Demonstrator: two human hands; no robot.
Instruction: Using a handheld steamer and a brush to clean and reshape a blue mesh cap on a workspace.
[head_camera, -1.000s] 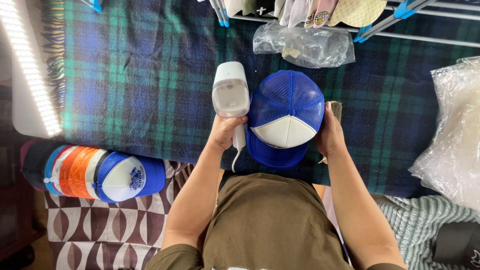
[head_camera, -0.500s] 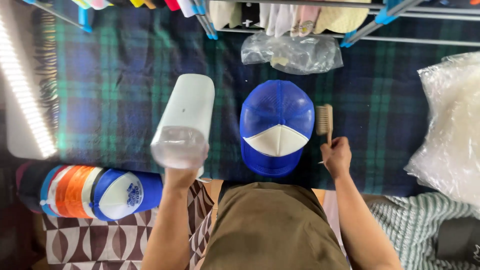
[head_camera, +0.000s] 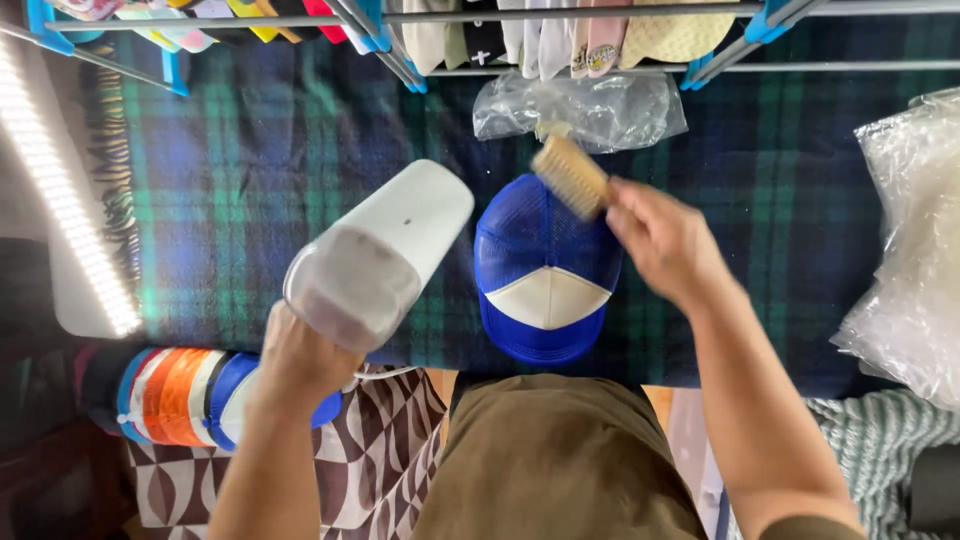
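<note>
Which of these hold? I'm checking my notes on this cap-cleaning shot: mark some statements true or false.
1. The right hand holds a wooden brush over the blue-and-white cap. True.
2. The left hand is empty. False: it holds a white handheld appliance.
3. The cap lies on a plaid blanket. True.
4. The cap is red. False: it is blue with a white front panel.
5. A stack of caps lies at lower left. True.
</note>
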